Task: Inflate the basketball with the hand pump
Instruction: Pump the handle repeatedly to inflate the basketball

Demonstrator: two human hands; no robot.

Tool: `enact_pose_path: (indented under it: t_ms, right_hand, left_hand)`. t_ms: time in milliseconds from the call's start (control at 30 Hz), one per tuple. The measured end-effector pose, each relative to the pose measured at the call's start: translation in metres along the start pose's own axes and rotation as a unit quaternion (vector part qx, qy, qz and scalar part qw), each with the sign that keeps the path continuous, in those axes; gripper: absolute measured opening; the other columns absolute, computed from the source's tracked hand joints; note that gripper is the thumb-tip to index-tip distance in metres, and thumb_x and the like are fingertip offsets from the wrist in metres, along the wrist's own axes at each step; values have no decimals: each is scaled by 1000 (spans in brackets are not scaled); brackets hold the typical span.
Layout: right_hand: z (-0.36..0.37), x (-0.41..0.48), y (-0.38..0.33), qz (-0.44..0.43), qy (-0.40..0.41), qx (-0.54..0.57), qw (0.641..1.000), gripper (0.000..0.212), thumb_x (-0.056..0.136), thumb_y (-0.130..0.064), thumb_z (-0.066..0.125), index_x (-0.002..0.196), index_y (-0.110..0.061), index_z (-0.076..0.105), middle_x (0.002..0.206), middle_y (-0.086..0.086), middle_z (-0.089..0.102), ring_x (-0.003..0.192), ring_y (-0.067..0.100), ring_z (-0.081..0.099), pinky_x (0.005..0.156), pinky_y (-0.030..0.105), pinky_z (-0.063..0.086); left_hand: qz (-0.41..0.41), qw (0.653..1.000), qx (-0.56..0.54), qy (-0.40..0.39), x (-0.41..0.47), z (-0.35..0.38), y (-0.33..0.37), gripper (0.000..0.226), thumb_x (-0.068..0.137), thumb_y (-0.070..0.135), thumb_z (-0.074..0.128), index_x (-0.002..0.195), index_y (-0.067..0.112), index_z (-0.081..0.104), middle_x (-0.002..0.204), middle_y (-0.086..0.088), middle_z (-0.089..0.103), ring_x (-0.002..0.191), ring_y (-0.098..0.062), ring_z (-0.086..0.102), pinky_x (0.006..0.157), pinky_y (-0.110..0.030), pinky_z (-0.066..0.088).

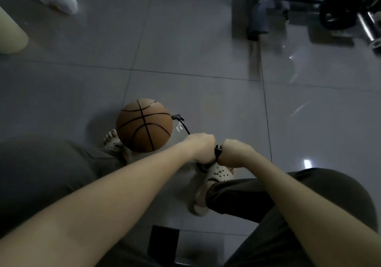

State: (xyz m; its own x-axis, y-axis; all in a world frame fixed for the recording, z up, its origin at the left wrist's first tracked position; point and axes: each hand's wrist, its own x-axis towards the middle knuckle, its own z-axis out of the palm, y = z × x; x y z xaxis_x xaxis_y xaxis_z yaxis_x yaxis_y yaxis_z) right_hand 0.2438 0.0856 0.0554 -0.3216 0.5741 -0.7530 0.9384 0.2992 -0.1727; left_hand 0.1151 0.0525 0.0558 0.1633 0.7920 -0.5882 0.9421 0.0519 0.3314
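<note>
Both hands' fingers curl tight round the pump handle; left hand, right hand.

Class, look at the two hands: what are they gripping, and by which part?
Both hands, left hand and right hand, close around the hand pump by its top handle, one on each side. Its hose runs to the basketball.

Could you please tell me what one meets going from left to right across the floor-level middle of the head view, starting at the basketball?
basketball -> hose connector at the ball's right side -> left hand -> pump handle between the fists -> right hand
</note>
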Motion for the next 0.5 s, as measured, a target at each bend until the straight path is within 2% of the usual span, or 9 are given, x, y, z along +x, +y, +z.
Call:
enact_pose_path:
  t_ms: [100, 200, 267, 333, 400, 433, 500]
  right_hand:
    - [25, 13, 2, 9, 13, -5, 1000, 26, 88, -39, 56, 76, -16, 50, 77, 1, 58, 75, 26, 61, 63, 31, 46]
    - [35, 15, -1, 3, 30, -19, 999, 21, 90, -37, 54, 87, -16, 54, 90, 4, 63, 79, 27, 59, 67, 32, 46]
    - [43, 8, -4, 10, 28, -26, 999, 22, 91, -38, 54, 92, -16, 57, 96, 5, 64, 84, 27, 61, 71, 33, 48]
    - [57, -1, -8, 22, -5, -27, 999, 29, 91, -39, 56, 107, -15, 62, 108, 6, 66, 96, 27, 64, 79, 35, 51]
    - [60, -16, -15, 25, -49, -34, 998, 35, 90, -36, 59, 118, -16, 62, 118, 8, 64, 105, 28, 63, 89, 37, 52]
    - [53, -26, -18, 13, -62, -37, 997, 34, 89, -35, 59, 116, -15, 63, 117, 8, 65, 104, 28, 63, 90, 38, 52]
    - [27, -46, -23, -20, -60, -35, 997, 26, 89, -31, 60, 103, -10, 66, 98, 7, 68, 88, 28, 66, 81, 39, 55]
  left_hand:
    - [-18, 1000, -10, -5, 8, 31, -10, 20, 90, 31, 60, 81, 17, 50, 88, -7, 58, 76, -30, 55, 66, -33, 39]
    - [-28, 1000, -11, 1, 9, 47, -16, 21, 91, 28, 58, 76, 19, 46, 92, -9, 65, 79, -30, 58, 66, -33, 38]
    - [-17, 1000, 5, -7, 0, 50, -14, 15, 93, 27, 57, 84, 16, 52, 102, -12, 68, 85, -32, 61, 68, -34, 40]
    - [-3, 999, 16, -40, -13, 54, -12, 13, 94, 28, 58, 95, 15, 56, 107, -12, 67, 94, -33, 65, 70, -36, 43]
    - [8, 997, 32, -74, -29, 52, -12, 12, 94, 27, 60, 93, 16, 55, 102, -10, 68, 88, -30, 66, 67, -37, 49]
    - [13, 996, 38, -82, -37, 46, -10, 11, 93, 25, 60, 90, 16, 55, 96, -9, 67, 81, -28, 65, 64, -36, 50]
    - [22, 996, 43, -71, -54, 22, -5, 16, 91, 24, 62, 80, 17, 54, 80, -5, 63, 67, -23, 60, 55, -32, 46]
